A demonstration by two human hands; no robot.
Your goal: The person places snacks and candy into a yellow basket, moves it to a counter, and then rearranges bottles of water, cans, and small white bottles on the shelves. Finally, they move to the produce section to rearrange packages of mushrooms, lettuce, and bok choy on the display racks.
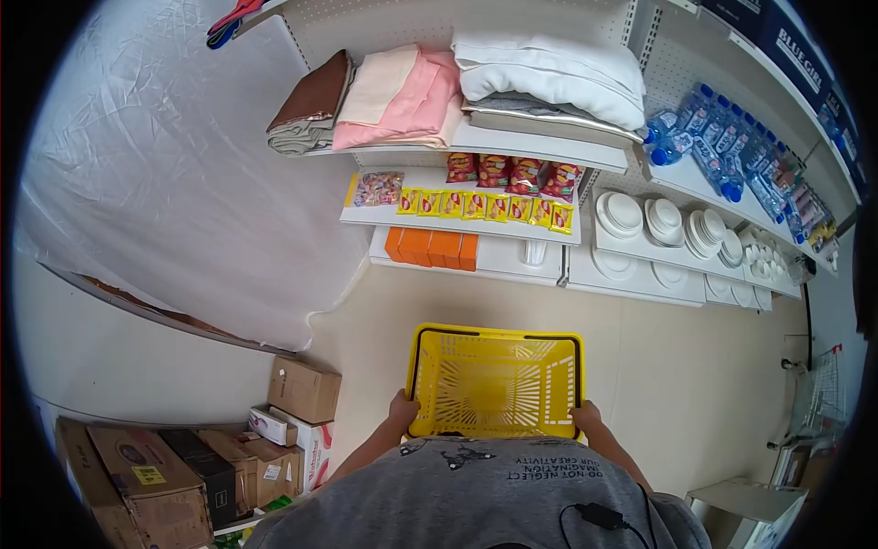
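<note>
Fingers of the left hand [403, 410] and right hand [586, 416] are curled onto opposite sides of the basket [499, 335], toward its near end; their tips are out of sight, so how far they wrap cannot be told. Matching holds like these should keep it level; pressing evenly with both would stop one corner from dipping. Its black handles [580, 371] lie folded along the rim, and are best left flat while the sides are held. The basket sits just in front of the shirt [384, 494], its slotted bottom showing, above the pale floor [366, 311]. Keeping it close to the body would give clearance from the snack shelf [370, 216] ahead, the plates [619, 215] ahead to the right and the boxes [174, 476] at the left.
</note>
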